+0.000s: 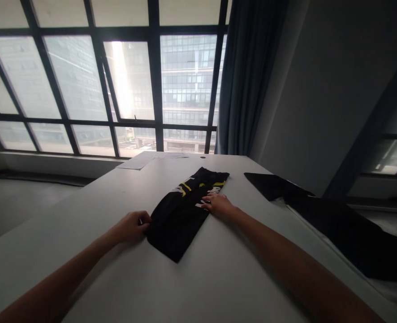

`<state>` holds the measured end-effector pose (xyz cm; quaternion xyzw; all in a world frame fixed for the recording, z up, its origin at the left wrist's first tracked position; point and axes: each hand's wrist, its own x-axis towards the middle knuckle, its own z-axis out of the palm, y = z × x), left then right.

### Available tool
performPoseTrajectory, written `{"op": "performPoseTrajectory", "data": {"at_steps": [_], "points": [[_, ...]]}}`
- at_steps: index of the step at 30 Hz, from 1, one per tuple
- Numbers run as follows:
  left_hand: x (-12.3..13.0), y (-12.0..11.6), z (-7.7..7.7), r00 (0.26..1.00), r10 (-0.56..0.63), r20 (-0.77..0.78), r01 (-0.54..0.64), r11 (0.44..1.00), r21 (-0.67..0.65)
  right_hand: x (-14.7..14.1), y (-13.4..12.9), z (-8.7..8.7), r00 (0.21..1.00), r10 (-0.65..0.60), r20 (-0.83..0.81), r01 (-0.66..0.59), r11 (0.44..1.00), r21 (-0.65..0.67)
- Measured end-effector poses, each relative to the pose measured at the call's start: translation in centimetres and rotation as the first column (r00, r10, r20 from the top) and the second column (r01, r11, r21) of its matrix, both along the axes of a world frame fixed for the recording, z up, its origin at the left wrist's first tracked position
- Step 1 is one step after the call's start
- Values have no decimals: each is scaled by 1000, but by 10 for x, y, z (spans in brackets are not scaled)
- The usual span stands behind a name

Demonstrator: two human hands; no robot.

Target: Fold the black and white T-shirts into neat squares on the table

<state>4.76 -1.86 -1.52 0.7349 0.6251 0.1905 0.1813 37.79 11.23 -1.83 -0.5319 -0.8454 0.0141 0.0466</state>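
A folded black garment (181,220) with white and yellow print near its far end lies on the white table (198,287), set at a slant. Whether it is a pair of shorts or another piece of clothing, I cannot tell. My left hand (136,225) is at its near left edge, with thumb and forefinger closed on the cloth there. On the opposite side, my right hand (217,204) rests with fingers stretched over the printed right edge, palm down.
More black cloth (346,233) is spread along the table's right side. White paper sheets (138,160) lie at the far left end. A small dark disc (203,157) is set at the far edge. Beyond stand large windows (131,80) and a blue curtain (245,80).
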Motion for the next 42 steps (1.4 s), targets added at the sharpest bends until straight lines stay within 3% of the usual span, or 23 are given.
{"op": "performPoseTrajectory", "data": {"at_steps": [3,6,8,10,15,21,26,31,35,37,40,42], "points": [[47,-21,10,969,-244,31,245,969,-27,28,-14,11,992,-87,92,84,996,35],[86,-35,22,877,-475,78,481,869,-115,51,-36,20,971,-149,187,132,986,99],[99,-36,28,801,-581,145,599,783,-171,63,-55,21,968,-136,210,115,988,107],[103,-32,31,767,-624,152,641,755,-135,73,-74,20,981,-80,176,69,995,66],[88,-21,20,800,-597,-61,600,791,122,94,-113,16,990,109,-93,-115,992,-58],[83,-27,7,773,-621,-128,632,771,80,100,-138,33,951,189,-242,-242,948,-209],[88,-29,8,770,-636,-38,634,758,154,101,-143,41,897,205,-392,-325,906,-270],[91,-44,24,776,-630,24,624,772,117,111,-151,52,872,199,-448,-368,869,-331],[102,-53,32,705,-670,231,680,731,45,117,-152,58,807,142,-573,-459,762,-457],[112,-47,27,690,-583,429,606,790,99,116,-145,54,722,32,-692,-447,785,-430],[122,-24,9,661,-286,694,284,951,121,111,-131,40,606,-194,-771,-180,911,-370],[122,-9,-4,662,-96,744,123,992,18,107,-125,31,586,-328,-741,-18,909,-417]]}}
